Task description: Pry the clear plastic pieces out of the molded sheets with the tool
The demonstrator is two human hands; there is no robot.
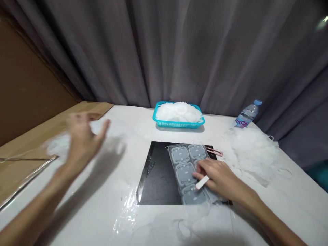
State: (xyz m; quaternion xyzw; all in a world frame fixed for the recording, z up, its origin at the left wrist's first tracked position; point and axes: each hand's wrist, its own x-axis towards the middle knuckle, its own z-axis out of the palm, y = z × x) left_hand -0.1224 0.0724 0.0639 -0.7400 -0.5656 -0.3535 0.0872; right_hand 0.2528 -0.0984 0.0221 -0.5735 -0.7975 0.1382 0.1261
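My left hand (83,138) is raised over the left side of the table, its thumb spread away from the blurred fingers; nothing shows in its grasp. Behind it lies whitish, see-through material (58,145), too smeared to name. My right hand (215,174) pinches a short white stick (202,182) with a pinkish end. This hand rests over a clear plastic tray (185,172) with several rounded square compartments, and covers part of its right side. Under the tray is a black mat (161,184). Pink tweezers (215,151) lie by the tray's upper right corner.
A turquoise basket (179,125) heaped with white fluffy fibre (179,112) stands at the back. More fibre (256,150) lies at right, with a water bottle (248,114) behind it. Cardboard (33,128) borders the left edge; a grey curtain (174,51) hangs behind.
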